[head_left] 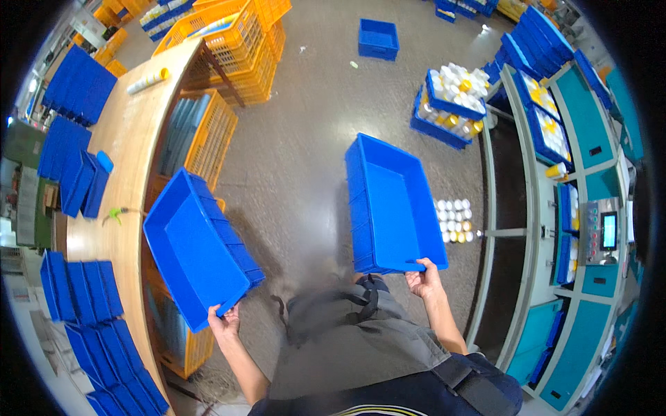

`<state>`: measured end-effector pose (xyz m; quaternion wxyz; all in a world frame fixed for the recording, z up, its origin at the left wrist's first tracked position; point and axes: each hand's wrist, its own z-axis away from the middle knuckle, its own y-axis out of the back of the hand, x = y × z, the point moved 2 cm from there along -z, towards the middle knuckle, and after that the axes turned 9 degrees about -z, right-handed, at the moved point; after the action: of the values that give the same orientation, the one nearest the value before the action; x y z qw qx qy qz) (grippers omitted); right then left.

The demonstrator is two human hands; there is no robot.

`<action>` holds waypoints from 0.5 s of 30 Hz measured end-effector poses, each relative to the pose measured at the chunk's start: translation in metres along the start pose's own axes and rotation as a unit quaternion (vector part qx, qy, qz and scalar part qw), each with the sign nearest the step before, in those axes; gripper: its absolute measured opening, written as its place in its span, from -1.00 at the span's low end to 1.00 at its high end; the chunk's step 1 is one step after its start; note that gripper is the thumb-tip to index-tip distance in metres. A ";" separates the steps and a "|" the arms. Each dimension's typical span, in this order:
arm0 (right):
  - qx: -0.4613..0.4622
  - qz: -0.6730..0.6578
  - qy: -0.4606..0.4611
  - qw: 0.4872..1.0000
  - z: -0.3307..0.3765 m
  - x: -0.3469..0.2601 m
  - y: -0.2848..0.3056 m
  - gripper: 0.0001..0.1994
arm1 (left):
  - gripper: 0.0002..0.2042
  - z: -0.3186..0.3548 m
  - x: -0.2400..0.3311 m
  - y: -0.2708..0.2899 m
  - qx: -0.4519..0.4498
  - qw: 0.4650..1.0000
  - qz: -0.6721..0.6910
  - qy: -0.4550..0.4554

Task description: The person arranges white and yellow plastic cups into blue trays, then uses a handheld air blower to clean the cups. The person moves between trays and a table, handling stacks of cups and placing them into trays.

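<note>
Floor (305,159), grey concrete, fills the centre of the frame; curved wooden counter (132,139) runs down the left side, teal machine line (590,139) down the right edge.

Orange wire crates (236,35) stacked at upper centre-left, one more orange crate (201,132) under the counter edge. Stacks of flat blue lids or trays (69,159) sit along the far left and lower left.

Two empty blue bins are in hand, one per hand, both held off the floor. Left blue bin (198,246) sits left of centre, tilted, long axis running from lower centre toward upper left, open side facing the camera. Right blue bin (395,204) sits right of centre, long axis nearly vertical in the frame, leaning slightly upper left, also open toward the camera. Bins are well apart, grey floor between them.

Left hand (225,320) is clamped on the near short rim of the left blue bin, at its lower corner. Right hand (424,277) grips the near short rim of the right blue bin, fingers curled over the edge. Each bin extends up and away from its own hand.

Smaller: blue totes of white and yellow capped bottles (454,97) at upper right, a cluster of loose bottles (454,220) on the floor just right of the right blue bin, a lone empty blue tote (378,38) at top centre, a white tube (147,81) on the counter at upper left.
</note>
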<state>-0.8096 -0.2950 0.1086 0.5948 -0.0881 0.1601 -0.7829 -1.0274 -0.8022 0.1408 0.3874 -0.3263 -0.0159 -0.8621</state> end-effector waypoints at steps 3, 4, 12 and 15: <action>-0.018 0.013 -0.037 0.999 -0.032 0.021 -0.094 -0.84 | -0.62 -0.050 0.049 -0.073 0.011 0.998 0.032 -0.045; -0.036 0.027 -0.052 0.998 -0.046 0.027 -0.125 -0.84 | -0.57 -0.071 0.065 -0.100 -0.020 0.998 0.023 -0.063; -0.153 0.218 0.068 0.961 -0.175 0.035 -0.417 -0.73 | -0.56 -0.274 0.145 -0.338 -0.044 0.985 0.147 -0.072; -0.187 0.270 0.033 0.944 -0.207 0.044 -0.539 -0.77 | -0.61 -0.334 0.170 -0.413 -0.040 0.979 0.153 -0.130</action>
<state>-1.3763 -0.1772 0.1051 0.7509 -0.1254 0.3411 -0.5515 -1.5737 -0.7190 0.0687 0.4964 -0.4495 0.0183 -0.7424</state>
